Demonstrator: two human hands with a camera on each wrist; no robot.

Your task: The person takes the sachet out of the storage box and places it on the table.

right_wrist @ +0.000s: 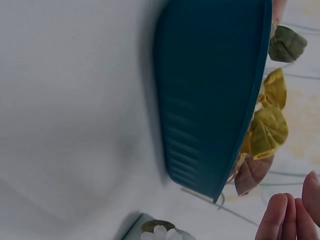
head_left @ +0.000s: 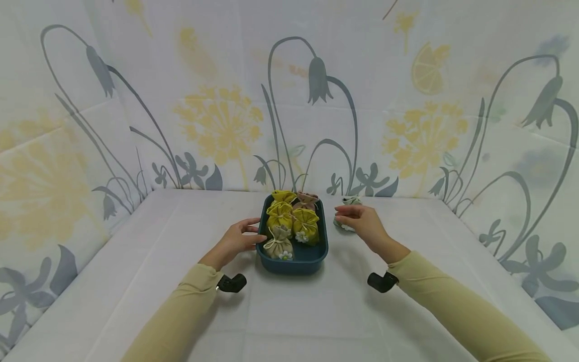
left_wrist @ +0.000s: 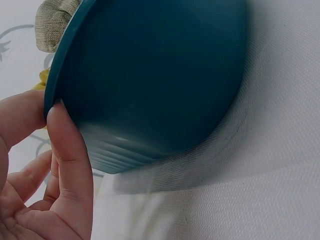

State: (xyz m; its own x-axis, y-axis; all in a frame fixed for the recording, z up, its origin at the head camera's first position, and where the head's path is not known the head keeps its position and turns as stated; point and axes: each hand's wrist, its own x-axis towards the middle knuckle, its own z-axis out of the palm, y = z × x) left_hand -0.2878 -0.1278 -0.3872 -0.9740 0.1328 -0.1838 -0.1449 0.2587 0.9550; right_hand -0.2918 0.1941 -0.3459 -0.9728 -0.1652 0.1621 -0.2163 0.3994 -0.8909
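Nearest the head camera, I see two pale sleeves (head_left: 181, 311). Beyond them, the left hand (head_left: 236, 239) pinches the blue bin (head_left: 291, 268) by its rim; inside lie one beige pouch (head_left: 277, 247), three yellow pouches (head_left: 306, 223) and one brownish-pink pouch (head_left: 305, 200). On the bin's right, the right hand (head_left: 365, 225), fingers (right_wrist: 275, 217) together, thumb parted, hovers by the pale green pouch (head_left: 351, 200). Floral cloth (head_left: 289, 125) hangs behind.

Left hand (left_wrist: 52, 185), at 8 o'clock, pinches the rim of the teal container (left_wrist: 160, 65); thumb contacts the outer wall. Parallel ridges (left_wrist: 117, 156) mark the wall's end beyond the thumb. Grey-beige woven fabric (left_wrist: 51, 25) and a small yellow piece (left_wrist: 43, 78) show past the rim, toward 10 o'clock. White textured cloth (left_wrist: 270, 190) lies at 4 o'clock.
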